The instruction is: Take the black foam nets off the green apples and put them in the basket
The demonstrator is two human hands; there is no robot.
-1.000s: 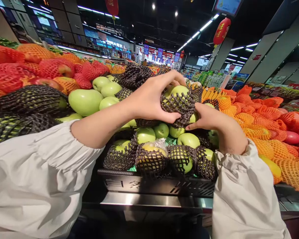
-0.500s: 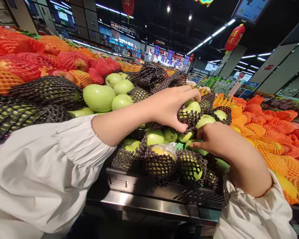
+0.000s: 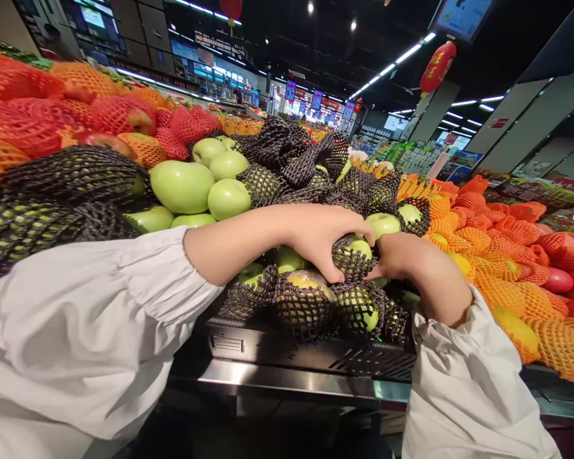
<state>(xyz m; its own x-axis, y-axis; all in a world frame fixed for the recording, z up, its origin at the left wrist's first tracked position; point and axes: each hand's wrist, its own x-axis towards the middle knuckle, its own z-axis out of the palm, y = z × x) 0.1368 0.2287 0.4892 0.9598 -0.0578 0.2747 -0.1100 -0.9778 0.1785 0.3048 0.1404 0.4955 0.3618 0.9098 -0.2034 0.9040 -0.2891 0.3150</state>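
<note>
Centrally, left hand (image 3: pixel 321 234) clasping one netted green apple (image 3: pixel 353 259), right hand (image 3: pixel 400 256) adjacent, grip unclear.

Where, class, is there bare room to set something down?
The metal ledge shows a narrow bare strip, bordered by the black crate, left sleeve and right sleeve. The crate is crowded: green fruit and black netting pack around the left hand and right hand.

Green apple in black netting (image 3: pixel 356 261)
</note>
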